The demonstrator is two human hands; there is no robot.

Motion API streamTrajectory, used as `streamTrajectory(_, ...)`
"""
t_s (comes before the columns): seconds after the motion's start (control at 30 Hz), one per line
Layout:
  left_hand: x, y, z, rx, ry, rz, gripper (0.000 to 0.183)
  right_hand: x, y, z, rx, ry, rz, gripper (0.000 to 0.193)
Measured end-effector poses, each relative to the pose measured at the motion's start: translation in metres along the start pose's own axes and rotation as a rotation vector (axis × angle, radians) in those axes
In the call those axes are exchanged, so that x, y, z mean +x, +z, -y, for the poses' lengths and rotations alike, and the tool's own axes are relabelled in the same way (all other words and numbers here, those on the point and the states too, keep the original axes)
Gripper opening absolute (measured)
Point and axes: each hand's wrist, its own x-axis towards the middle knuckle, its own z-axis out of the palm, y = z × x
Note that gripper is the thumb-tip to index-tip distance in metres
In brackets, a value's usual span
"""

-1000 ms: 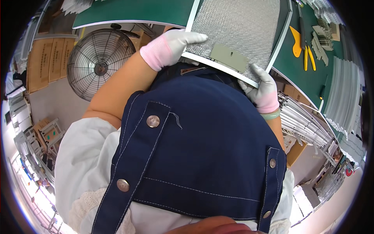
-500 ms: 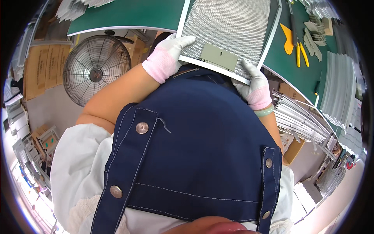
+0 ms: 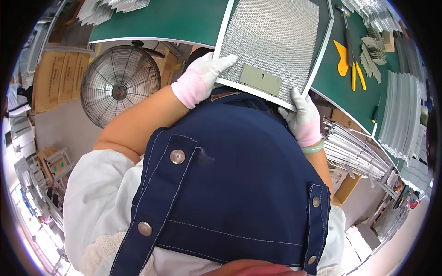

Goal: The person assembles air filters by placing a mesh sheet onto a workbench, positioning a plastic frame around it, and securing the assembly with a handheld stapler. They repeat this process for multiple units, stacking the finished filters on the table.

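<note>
A silver metal mesh panel (image 3: pixel 271 37) lies inside a thin white metal frame (image 3: pixel 321 53). A strip of green tabletop shows between the mesh and the frame's right rail. On the mesh, by the near rail, sits a flat grey-green rectangular plate (image 3: pixel 260 80) with a small slot. My left hand (image 3: pixel 206 73), in a white and pink glove, is closed on the frame's near left corner, thumb over the mesh. My gloved right hand (image 3: pixel 301 115) grips the near right corner, thumb on top; its other fingers are partly hidden underneath.
On the green worktable (image 3: pixel 152 23) at right lie yellow-handled pliers (image 3: pixel 357 76), an orange-yellow scraper (image 3: pixel 340 57), a hammer (image 3: pixel 345 27) and a screwdriver (image 3: pixel 375 108). Stacked metal strips (image 3: pixel 399 110) line its right side. A floor fan (image 3: pixel 119 87) stands at left, near cardboard boxes (image 3: pixel 57 80).
The whole view has shifted slightly, with the surroundings lower in the picture. Both hands keep their hold on the frame's near corners. The plate stays by the near rail.
</note>
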Motion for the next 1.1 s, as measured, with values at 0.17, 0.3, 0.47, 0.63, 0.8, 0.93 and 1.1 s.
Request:
streamTrajectory(0.17,-0.003,0.011,0.001,-0.227,-0.035,0.037,0.035,0.003,0.0,0.011,0.028,-0.066,0.16,0.029)
streamTrajectory(0.3,0.001,-0.01,-0.004,-0.067,-0.142,0.122,0.037,0.003,-0.01,0.01,-0.136,0.002,0.183,0.031)
streamTrajectory(0.47,0.005,-0.019,-0.005,0.495,0.162,-0.014,0.037,0.007,-0.016,0.007,-0.315,-0.27,0.105,0.029)
streamTrajectory(0.63,-0.012,-0.007,-0.017,0.254,0.052,0.226,0.044,0.008,-0.026,0.004,-0.282,-0.192,0.207,0.035)
streamTrajectory(0.8,-0.015,-0.02,-0.028,0.426,-0.064,0.337,0.046,0.007,-0.017,0.007,-0.127,-0.339,0.069,0.028)
streamTrajectory(0.93,-0.008,-0.015,-0.042,0.703,0.029,0.212,0.047,-0.007,0.002,0.009,0.043,-0.268,0.18,0.034)
streamTrajectory(1.1,-0.004,-0.008,-0.049,0.542,0.105,0.26,0.051,-0.01,-0.014,0.011,0.047,-0.2,0.397,0.049)
